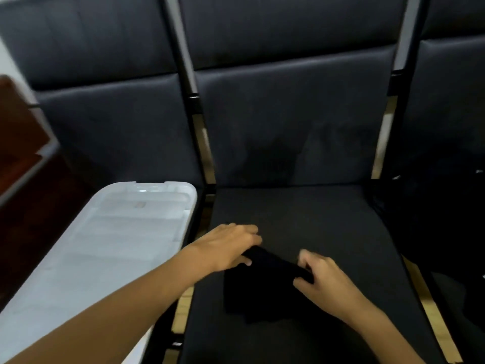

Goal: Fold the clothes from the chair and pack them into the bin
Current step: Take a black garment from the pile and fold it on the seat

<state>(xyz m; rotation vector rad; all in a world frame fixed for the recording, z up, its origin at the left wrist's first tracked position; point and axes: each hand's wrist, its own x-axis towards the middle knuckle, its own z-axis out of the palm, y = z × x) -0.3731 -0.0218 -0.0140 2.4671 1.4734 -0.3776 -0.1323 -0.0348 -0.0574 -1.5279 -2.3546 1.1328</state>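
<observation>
Fold slipping: the small black cloth garment [262,285] is soft and dark on the dark grey padded chair seat [328,222]; I judge its edges hard to read against the seat, so layers could shift and the fold come out uneven if I let go on one side too soon.
Bin blocked: the white translucent plastic bin [99,248] just to my left appears to have its lid on; I would have to open it before packing, and carrying the garment one-handed could undo the fold.
Left hand: my left hand [228,245] reaches in from the left; fingers curl over the garment's far left corner, thumb against the cloth, holding it.
Right hand: my right hand [322,277] comes from the lower right; fingers bent and pinching the garment's right edge.
Garment place: lying on the front of the seat between my hands, partly folded.
Other clothes: a dark heap at the far right may be more; I cannot tell.
</observation>
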